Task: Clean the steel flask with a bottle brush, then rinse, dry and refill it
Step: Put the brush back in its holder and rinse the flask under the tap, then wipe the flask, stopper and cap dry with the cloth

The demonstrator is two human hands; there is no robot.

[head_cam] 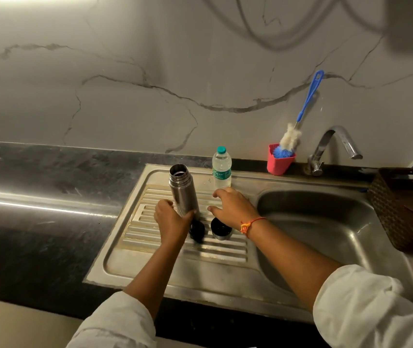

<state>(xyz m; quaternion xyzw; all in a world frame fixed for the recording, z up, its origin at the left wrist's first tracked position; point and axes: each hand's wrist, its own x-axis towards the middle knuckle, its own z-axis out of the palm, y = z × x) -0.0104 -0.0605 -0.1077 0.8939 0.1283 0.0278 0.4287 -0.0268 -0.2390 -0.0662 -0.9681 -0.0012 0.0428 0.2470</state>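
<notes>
Brushed-steel cylindrical flask (184, 189) is held upright, leaning slightly left, over the ribbed steel drainboard (150, 234) on the left of the sink. Its mouth is uncapped and a dark interior is seen. Whether its base rests on the ribs can't be told.

Left hand (172, 218) is wrapped round the flask's lower body, thumb on the right side, fingers on the left.

Right hand (233, 207) is held palm-down just right of the flask, fingers spread and loosely curved, nothing gripped. Its fingertips are close to the base of the clear plastic water bottle with teal cap (221, 169); contact can't be confirmed. An orange thread band (249, 224) is worn on that wrist.

Two loose parts are laid on the drainboard below the hands: a black round stopper (197, 231) and a steel-rimmed cup lid with black inside (221, 231), the lid partly covered by the right wrist.

Blue-handled bottle brush with white and blue bristles (291, 138) is stood head-down in a red plastic cup (279, 162) at the back ledge, handle leaned on the marbled wall. A chrome tap (333, 144) is mounted beside it, above the steel basin (326, 222). A brown woven basket (401, 202) is seen at the far right.
</notes>
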